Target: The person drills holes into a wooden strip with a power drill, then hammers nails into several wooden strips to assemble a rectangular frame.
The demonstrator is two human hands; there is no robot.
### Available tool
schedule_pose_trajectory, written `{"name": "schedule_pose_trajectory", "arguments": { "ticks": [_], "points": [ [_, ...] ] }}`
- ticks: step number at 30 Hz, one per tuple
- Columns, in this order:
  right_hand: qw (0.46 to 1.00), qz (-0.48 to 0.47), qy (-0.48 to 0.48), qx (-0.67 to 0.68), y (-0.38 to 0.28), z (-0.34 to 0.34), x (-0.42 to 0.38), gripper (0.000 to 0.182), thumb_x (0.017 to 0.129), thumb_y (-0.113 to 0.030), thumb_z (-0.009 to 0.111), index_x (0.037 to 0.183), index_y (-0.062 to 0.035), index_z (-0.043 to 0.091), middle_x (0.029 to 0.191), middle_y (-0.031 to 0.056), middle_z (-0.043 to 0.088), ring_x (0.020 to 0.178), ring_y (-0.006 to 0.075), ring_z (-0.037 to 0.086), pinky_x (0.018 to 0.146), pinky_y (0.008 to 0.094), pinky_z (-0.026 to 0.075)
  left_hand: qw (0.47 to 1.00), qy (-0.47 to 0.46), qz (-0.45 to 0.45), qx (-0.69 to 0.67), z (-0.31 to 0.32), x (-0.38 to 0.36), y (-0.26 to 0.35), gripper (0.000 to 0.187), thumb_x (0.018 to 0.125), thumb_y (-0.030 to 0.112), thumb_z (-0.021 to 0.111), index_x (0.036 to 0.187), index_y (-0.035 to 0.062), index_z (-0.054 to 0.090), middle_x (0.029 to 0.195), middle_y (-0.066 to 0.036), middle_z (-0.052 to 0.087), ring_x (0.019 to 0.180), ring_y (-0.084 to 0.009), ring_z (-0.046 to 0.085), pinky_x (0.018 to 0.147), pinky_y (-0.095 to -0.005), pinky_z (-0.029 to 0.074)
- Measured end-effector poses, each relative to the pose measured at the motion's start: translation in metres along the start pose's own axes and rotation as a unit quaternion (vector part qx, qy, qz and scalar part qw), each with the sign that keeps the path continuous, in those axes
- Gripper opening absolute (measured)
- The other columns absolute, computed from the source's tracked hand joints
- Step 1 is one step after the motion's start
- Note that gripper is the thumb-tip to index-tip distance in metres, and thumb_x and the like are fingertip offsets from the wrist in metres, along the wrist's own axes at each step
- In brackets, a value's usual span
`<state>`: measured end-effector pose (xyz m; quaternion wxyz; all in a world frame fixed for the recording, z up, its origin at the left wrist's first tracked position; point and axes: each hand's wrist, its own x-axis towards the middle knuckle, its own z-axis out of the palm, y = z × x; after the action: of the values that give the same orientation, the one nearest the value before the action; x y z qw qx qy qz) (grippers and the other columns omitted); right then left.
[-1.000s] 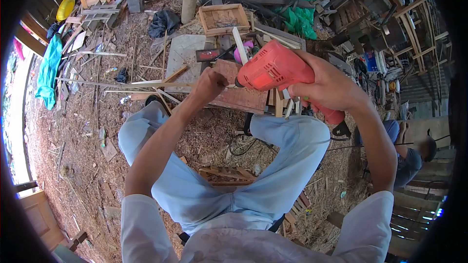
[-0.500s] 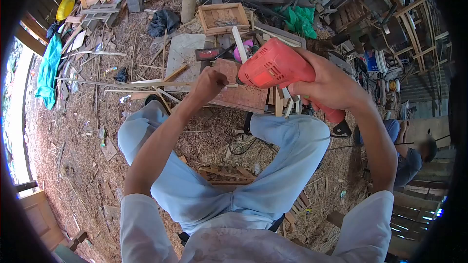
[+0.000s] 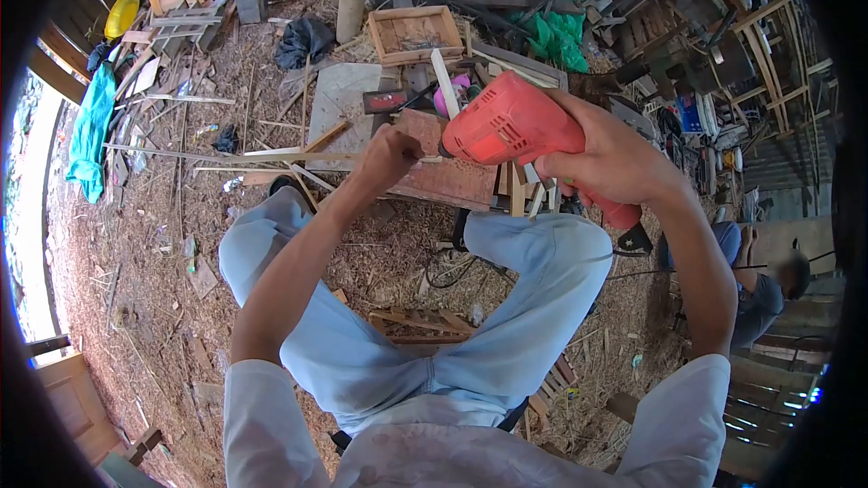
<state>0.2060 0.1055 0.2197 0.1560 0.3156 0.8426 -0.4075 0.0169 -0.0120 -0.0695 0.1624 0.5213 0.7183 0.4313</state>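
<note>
My right hand (image 3: 615,149) is wrapped around the handle of a red power drill (image 3: 515,122), which points left. Closed in a pinch, my left hand (image 3: 389,158) grips a thin wooden strip (image 3: 316,156) that runs out to the left. The strip's short end shows between my left fingers and the drill's nose, right at the drill tip. Both hands are over a low reddish wooden board (image 3: 443,183) dusted with shavings, in front of my knees. My left fingers hide part of the strip.
Wood offcuts (image 3: 529,190) lie at the board's right side. Behind it are a wooden box (image 3: 414,34) of small pieces and a dark red-edged case (image 3: 384,101). A cable (image 3: 448,276) lies between my legs. Another person (image 3: 755,298) sits at the far right.
</note>
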Motion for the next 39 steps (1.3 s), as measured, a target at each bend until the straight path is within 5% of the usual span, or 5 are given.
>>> {"name": "schedule_pose_trajectory", "arguments": {
  "ticks": [39],
  "points": [
    [1.0,-0.014,-0.002,-0.012,0.001,0.0,0.002,0.068,0.076,-0.014,0.067,0.137,-0.0044,0.039,0.078,0.0055,0.059,0.056,0.0101,0.055,0.048,0.0265,0.047,1.0,-0.002,0.016,0.024,0.0,-0.002,0.0,0.012,0.066,0.0,0.064,0.074,0.0056,0.071,0.077,-0.009,0.067,0.082,-0.0288,0.059,0.075,-0.0366,0.049]
  ]
}}
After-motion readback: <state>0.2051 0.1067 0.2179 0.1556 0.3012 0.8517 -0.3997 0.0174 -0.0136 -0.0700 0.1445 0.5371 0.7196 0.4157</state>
